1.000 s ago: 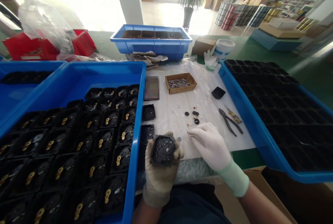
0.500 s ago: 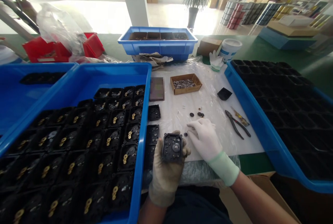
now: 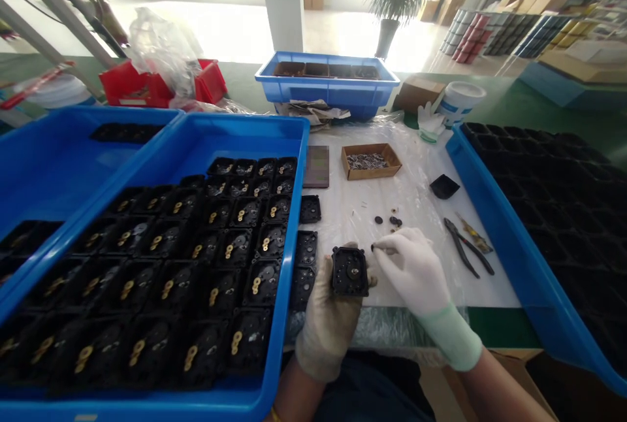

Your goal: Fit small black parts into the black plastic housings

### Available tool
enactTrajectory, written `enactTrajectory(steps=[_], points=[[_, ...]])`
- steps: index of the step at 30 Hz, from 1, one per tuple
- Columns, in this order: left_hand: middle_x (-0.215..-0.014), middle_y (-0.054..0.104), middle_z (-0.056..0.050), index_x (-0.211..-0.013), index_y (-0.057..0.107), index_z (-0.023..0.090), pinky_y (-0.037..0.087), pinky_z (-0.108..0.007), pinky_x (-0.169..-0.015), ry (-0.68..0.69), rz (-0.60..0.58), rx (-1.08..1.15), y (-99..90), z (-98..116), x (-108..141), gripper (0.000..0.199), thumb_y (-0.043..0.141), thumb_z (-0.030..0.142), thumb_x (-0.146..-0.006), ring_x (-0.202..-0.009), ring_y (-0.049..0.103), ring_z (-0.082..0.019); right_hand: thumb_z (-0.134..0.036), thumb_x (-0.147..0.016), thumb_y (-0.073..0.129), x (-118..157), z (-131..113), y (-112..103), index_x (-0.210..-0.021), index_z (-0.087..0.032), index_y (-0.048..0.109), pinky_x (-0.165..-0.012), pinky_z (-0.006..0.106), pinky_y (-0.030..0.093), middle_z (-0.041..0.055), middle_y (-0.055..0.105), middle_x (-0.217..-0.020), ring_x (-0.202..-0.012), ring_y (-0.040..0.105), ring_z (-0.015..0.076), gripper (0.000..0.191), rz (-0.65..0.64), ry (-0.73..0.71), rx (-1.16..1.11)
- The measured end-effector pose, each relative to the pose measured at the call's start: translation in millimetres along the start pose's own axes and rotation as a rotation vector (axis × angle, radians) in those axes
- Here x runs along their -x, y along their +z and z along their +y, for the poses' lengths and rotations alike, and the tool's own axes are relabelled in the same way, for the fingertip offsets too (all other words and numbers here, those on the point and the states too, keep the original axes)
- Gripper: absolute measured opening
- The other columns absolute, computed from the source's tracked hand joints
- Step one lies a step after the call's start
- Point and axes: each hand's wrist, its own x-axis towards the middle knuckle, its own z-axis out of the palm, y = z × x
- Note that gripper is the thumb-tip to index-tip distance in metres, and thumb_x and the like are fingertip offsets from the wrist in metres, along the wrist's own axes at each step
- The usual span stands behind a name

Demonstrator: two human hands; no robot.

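My gloved left hand [image 3: 329,324] is closed around a square black plastic housing [image 3: 349,272], its inner face turned up with small posts and a round part showing. Just right of it, my right hand [image 3: 411,268], in a white glove, pinches a small black gear [image 3: 373,247] between thumb and fingertips. The gear is held apart from the housing. Beyond the right hand, a few small black gears [image 3: 396,221] and a tiny brass-coloured piece [image 3: 394,211] lie on the plastic-covered table. Several more black housings [image 3: 310,209] stand in a row left of the left hand.
A blue tray [image 3: 289,245] on the left holds rows of housings with brass gears. Another blue tray [image 3: 494,213] on the right is full of black parts. A cardboard box [image 3: 372,174] of metal pins, black-handled pliers [image 3: 461,249] and a black cup-shaped piece [image 3: 445,187] lie between.
My right hand has picked up the small black gear from the table and lifted it near the housing. The left hand still holds the housing. The view has turned left.
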Motion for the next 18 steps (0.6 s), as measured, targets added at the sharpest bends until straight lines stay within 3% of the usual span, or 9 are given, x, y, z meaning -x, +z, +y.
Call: enactTrajectory(steps=[4,8,13,18], points=[[-0.121,0.080,-0.010,-0.118,0.079,0.019,0.059,-0.038,-0.102,-0.020,-0.035,-0.070,-11.0,-2.0,-4.0,0.034,0.070,0.044,-0.099,-0.120,0.072,-0.027,-0.016,-0.099,0.067,1.3,-27.2,-20.7,-0.099,-0.024,0.070,-0.081,0.040,0.047,0.0025,0.065,-0.093,-0.090,0.060,0.0224,0.008,-0.002,-0.051,-0.197],[-0.130,0.078,-0.009,-0.121,0.079,0.020,0.047,-0.040,-0.121,-0.041,-0.079,-0.090,-20.0,-3.3,-6.9,0.032,0.069,0.041,-0.099,-0.140,0.062,-0.027,-0.010,-0.098,0.067,1.5,-45.3,-15.0,-0.096,-0.024,0.067,-0.082,0.041,0.042,0.0006,0.063,-0.087,-0.088,0.057,0.0216,0.014,-0.030,-0.198,-0.171],[-0.138,0.075,-0.011,-0.126,0.077,0.018,0.038,-0.044,-0.129,-0.011,-0.126,-0.156,-23.4,-6.4,-7.2,0.040,0.072,0.044,-0.097,-0.149,0.053,-0.031,-0.008,-0.098,0.067,1.6,-47.1,-5.5,-0.096,-0.022,0.067,-0.082,0.041,0.039,0.0006,0.061,-0.087,-0.088,0.054,0.0205,0.014,-0.045,-0.217,-0.153],[-0.142,0.072,-0.008,-0.121,0.079,0.021,0.036,-0.041,-0.130,0.083,-0.145,-0.297,-18.3,-1.7,1.0,0.031,0.074,0.038,-0.095,-0.153,0.048,-0.029,-0.010,-0.101,0.064,1.5,-48.5,-9.5,-0.094,-0.022,0.068,-0.081,0.042,0.037,0.0013,0.061,-0.085,-0.086,0.054,0.0209,0.014,-0.050,-0.235,-0.110]])
